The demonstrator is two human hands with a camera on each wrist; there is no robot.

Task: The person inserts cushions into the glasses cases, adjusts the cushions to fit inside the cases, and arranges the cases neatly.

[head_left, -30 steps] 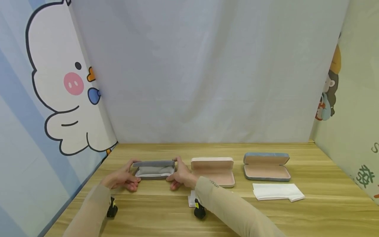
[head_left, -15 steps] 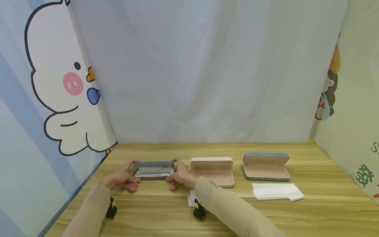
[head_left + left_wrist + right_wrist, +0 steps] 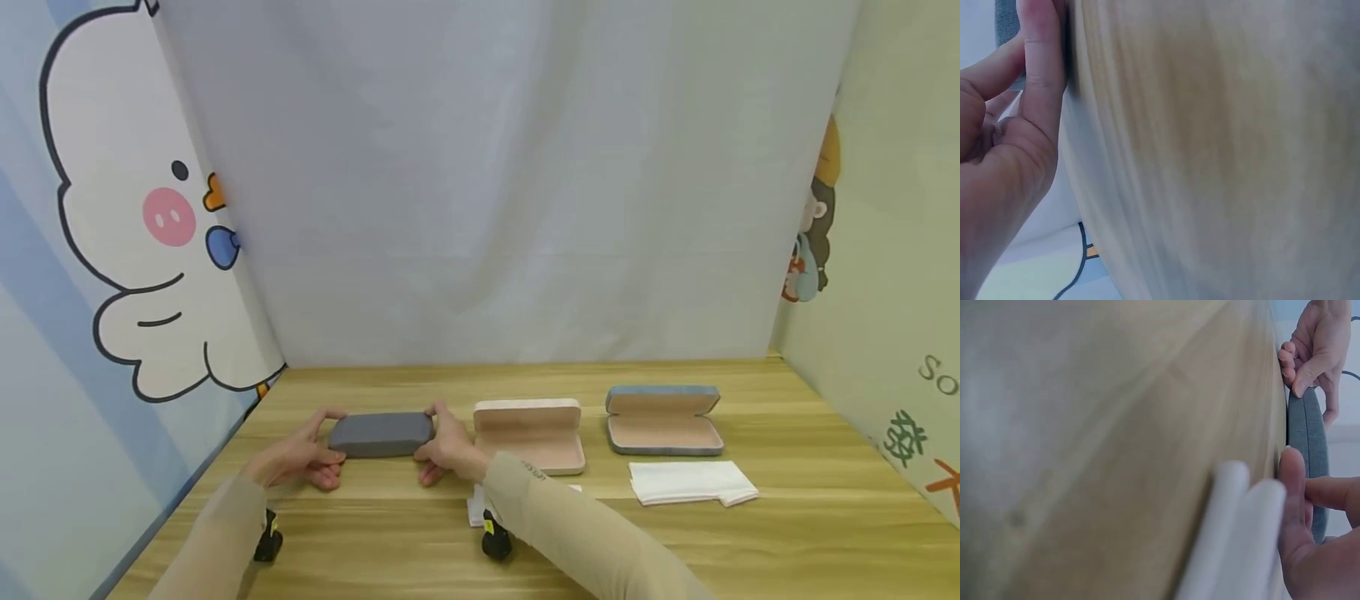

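Observation:
A grey glasses case (image 3: pixel 382 437) lies closed on the table, its lid down. My left hand (image 3: pixel 298 454) grips its left end, thumb at the front and index finger at the back corner. At the opposite end my right hand (image 3: pixel 450 447) holds it the same way. The right wrist view shows the side of the grey case (image 3: pixel 1307 434) with its seam closed, and both hands at its ends. Only a corner of the grey case (image 3: pixel 1007 22) shows in the left wrist view, beyond the fingers.
A pale pink glasses case (image 3: pixel 528 433) stands open right of my right hand. Farther right is an open blue glasses case (image 3: pixel 664 420), with a folded white cloth (image 3: pixel 690 482) before it. Another white cloth (image 3: pixel 476 510) lies partly under my right forearm.
The grey case's lid, partly raised in both earlier frames, has come down and hides the pale inside. Both hands stay at its ends. The head view has shifted slightly.

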